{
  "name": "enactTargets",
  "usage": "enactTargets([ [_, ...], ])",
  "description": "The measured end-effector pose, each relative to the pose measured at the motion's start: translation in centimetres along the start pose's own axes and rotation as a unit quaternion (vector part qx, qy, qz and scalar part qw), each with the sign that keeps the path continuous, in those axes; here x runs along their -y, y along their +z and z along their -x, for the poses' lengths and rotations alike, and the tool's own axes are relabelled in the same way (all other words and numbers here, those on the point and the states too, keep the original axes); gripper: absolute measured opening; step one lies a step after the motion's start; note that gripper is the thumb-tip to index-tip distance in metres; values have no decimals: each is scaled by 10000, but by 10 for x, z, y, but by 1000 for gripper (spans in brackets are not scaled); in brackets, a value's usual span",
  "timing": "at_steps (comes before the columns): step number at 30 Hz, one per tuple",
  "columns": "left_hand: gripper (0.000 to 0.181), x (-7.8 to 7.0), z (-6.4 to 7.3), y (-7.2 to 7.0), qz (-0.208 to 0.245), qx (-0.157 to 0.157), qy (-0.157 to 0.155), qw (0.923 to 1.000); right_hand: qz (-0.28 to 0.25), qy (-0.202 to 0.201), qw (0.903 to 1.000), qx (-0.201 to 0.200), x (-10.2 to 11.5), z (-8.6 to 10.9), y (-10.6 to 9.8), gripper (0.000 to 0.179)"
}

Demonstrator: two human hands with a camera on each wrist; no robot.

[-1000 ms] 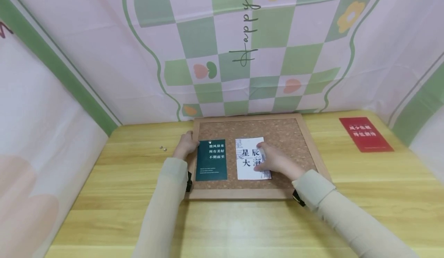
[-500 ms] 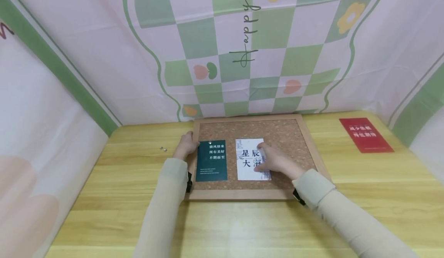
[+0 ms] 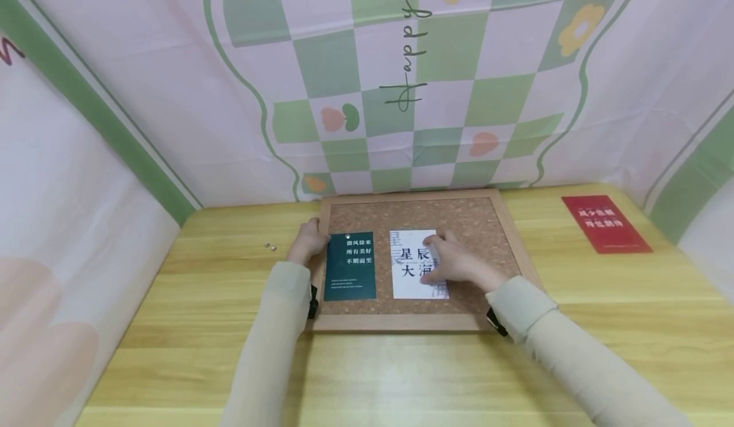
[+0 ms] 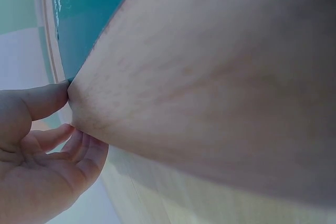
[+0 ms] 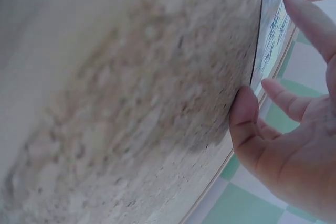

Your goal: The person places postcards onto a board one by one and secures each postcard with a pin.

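Note:
A wood-framed corkboard [image 3: 378,213] lies on the table in the head view. My left hand [image 3: 306,242] grips its left frame edge. In the left wrist view the thumb [image 4: 50,100] lies at the top of the frame, with curled fingers along its outer side. My right hand [image 3: 459,262] touches a white card [image 3: 408,287] with dark characters on the cork. Its thumb and forefinger are spread apart over the card's right part. In the right wrist view the other fingers bend at the card's edge. A dark green card [image 3: 350,274] lies on the cork's left side, with a small pale dot near its top.
A red card [image 3: 608,224] lies on the wooden table [image 3: 373,376], right of the board. Two tiny silvery pieces [image 3: 270,246] sit to the left of my left hand. A checkered cloth backdrop [image 3: 390,150] rises just behind the board.
My right hand shifts its fingers slightly, and another finger now shows behind the forefinger. The left hand, board and cards stay almost where they were.

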State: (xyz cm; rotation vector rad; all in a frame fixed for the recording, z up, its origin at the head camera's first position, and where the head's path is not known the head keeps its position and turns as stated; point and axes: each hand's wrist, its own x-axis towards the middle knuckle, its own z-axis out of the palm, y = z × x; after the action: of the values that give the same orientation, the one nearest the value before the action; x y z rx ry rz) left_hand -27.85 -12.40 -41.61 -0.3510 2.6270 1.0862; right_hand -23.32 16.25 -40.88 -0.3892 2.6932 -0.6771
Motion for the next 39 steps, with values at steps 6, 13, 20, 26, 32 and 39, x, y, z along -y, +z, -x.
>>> enactTargets([
  [6,58,0,0,0,-72,0,-24,10000,-40,-95,9999,32,-3,-3,-2,75],
  [13,58,0,2,0,34,1,-48,10000,-163,-146,9996,173,-5,-5,-5,70],
  [20,57,0,3,0,116,5,-37,9999,-36,-269,9995,185,-10,-12,-9,73],
  [26,57,0,1,0,130,-22,-38,9999,-256,-191,9992,242,-14,-16,-12,72],
  [32,57,-1,2,0,86,-30,-22,10000,-266,-136,9994,157,-15,-19,-13,75],
  [39,57,-2,2,0,-39,-21,-24,10000,-338,-88,9993,157,-15,-19,-14,76],
])
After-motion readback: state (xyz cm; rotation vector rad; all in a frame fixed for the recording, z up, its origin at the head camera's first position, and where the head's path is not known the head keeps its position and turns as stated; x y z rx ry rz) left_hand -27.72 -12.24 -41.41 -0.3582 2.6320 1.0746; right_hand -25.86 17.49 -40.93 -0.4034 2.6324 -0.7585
